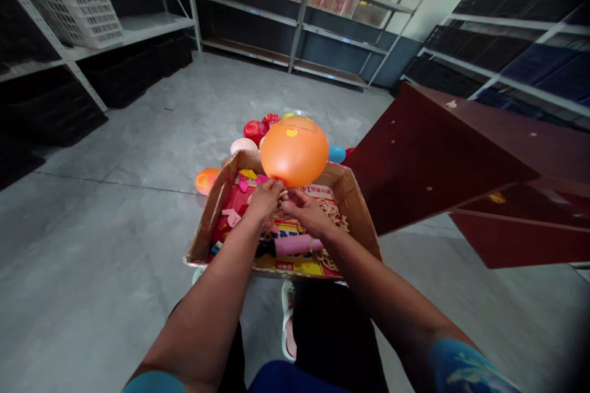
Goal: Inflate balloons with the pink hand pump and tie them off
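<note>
An inflated orange balloon (295, 150) with a yellow heart print stands above the cardboard box (358, 212). My left hand (266, 198) is closed at its neck, fingers pinched together. Close beside it, my right hand (304, 209) has its thumb and fingers brought together near the same neck; a bit of beige band shows between the hands. Under them in the box lie a pink balloon pump (297, 244) with a black end, a heap of beige rubber bands (335, 215) and some flat pink balloons (232, 217). My fingers partly hide the balloon's neck.
Several inflated balloons, among them a red one (255, 131), an orange one (207, 180) and a blue one (337, 154), lie on the floor around the box. A dark red wooden piece (437, 159) stands at right. Metal shelves (295, 23) line the walls, with a white basket (76, 10) at left.
</note>
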A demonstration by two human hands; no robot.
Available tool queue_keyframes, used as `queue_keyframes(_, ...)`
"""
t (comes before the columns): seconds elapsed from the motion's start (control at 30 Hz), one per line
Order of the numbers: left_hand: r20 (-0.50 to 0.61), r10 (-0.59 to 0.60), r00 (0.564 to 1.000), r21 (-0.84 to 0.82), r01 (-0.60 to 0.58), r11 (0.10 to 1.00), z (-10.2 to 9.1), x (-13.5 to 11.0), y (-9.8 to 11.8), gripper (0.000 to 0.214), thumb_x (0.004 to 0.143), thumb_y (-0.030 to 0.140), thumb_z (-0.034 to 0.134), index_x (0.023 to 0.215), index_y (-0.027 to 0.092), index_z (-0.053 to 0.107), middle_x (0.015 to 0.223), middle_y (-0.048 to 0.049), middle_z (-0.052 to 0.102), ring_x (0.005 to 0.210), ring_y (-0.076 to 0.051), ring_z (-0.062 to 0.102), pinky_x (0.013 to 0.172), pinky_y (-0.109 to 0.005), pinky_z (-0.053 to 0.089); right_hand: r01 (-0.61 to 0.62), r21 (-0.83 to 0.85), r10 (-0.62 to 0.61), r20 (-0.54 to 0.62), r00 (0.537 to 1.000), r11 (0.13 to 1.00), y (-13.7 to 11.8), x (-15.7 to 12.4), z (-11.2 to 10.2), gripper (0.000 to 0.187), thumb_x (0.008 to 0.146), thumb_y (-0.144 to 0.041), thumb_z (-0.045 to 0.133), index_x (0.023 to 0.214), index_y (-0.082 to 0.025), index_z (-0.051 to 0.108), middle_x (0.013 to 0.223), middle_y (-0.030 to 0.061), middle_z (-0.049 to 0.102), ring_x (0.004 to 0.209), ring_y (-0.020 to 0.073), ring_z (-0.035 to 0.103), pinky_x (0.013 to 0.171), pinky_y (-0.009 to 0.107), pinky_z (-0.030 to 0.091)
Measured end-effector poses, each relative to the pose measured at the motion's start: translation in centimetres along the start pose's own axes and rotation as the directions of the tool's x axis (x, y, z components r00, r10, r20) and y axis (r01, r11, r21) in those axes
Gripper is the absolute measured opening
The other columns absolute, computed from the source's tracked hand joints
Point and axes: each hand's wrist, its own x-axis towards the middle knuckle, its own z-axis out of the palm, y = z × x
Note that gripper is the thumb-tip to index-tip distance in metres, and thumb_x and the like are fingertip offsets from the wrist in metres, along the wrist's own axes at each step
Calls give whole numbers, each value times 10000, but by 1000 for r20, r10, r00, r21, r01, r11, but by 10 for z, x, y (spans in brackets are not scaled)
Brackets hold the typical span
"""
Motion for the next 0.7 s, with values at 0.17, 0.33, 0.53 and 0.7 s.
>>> queue_keyframes(0.17, -96, 22, 995, 149, -8, 989, 3, 0, 4, 145, 834, 312, 549, 761, 190, 521, 588, 14, 533, 395, -86, 421, 387, -195, 275, 76, -311, -141, -189, 972, 947, -4, -1, -12, 199, 736, -376, 676, 817, -201, 628, 702, -18, 616, 552, 104, 513, 537, 236, 439)
queue_keyframes(0.33, -82, -21, 996, 165, 34, 986, 9, -8, 12, 155, 890, 251, 451, 751, 188, 479, 608, -2, 551, 452, -100, 482, 389, -184, 300, 240, -787, -492, -92, 866, 568, -23, -5, -22, 176, 815, -346, 591, 762, -187, 646, 711, 11, 624, 669, 143, 559, 650, 259, 430)
queue_keyframes(0.53, -100, -89, 991, 198, 108, 974, 15, -20, 18, 203, 893, 273, 465, 717, 173, 480, 602, 4, 548, 392, -60, 403, 389, -176, 279, 169, -951, -549, -2, 836, 260, -32, -5, -18, 173, 845, -282, 530, 722, -194, 613, 702, 17, 624, 636, 132, 546, 602, 231, 390)
queue_keyframes(0.7, -105, -108, 989, 213, 128, 969, 15, -19, 16, 185, 884, 267, 473, 728, 170, 499, 599, 7, 529, 397, -64, 407, 387, -175, 261, 201, -960, -511, 74, 856, 197, -34, -6, -15, 152, 841, -256, 534, 742, -196, 633, 714, 16, 640, 639, 125, 560, 596, 217, 374)
